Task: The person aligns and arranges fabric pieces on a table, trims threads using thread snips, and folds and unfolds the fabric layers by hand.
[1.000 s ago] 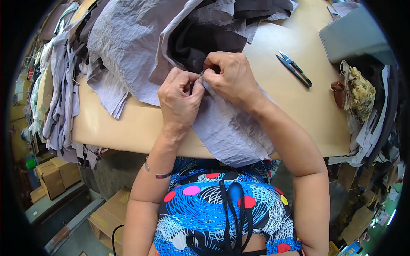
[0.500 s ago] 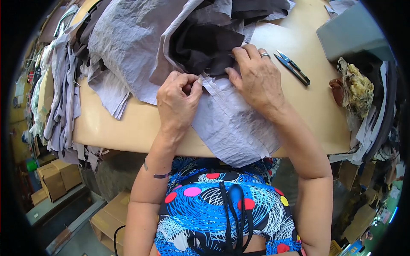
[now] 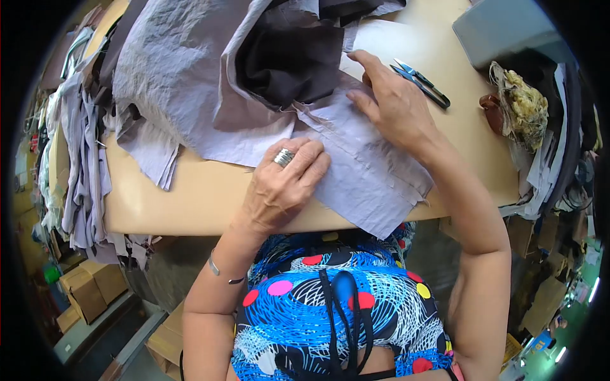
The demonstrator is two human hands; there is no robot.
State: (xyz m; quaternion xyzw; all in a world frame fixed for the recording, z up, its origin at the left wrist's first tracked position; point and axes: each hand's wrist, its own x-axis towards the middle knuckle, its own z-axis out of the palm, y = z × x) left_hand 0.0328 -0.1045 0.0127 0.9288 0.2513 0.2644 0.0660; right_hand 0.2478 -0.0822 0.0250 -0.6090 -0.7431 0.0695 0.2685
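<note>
A large piece of thin greyish-lilac cloth (image 3: pixel 171 82) with dark fabric (image 3: pixel 289 63) inside its opening lies across the table. Its seamed, frayed-edged panel (image 3: pixel 368 162) spreads toward the near table edge. At the left border of this panel, my left hand (image 3: pixel 286 181) is closed, a wide ring on one finger. Its curled fingertips are partly hidden against the cloth. My right hand (image 3: pixel 400 108) is over the panel's upper right side, thumb and forefinger apart, holding nothing. Just beyond it lie small black-handled thread snips (image 3: pixel 422 82).
Cloth strips (image 3: pixel 82 171) hang over the table's left side. At the right are a grey bin (image 3: pixel 508 35), a tangle of yellowish threads (image 3: pixel 524 105) and more fabric scraps (image 3: pixel 540 171). Cardboard boxes (image 3: pixel 92 289) stand on the floor at lower left.
My left hand has left the seam near the dark fabric and come down to the panel's edge. My right hand has lifted its fingers off the cloth. The panel has shifted right.
</note>
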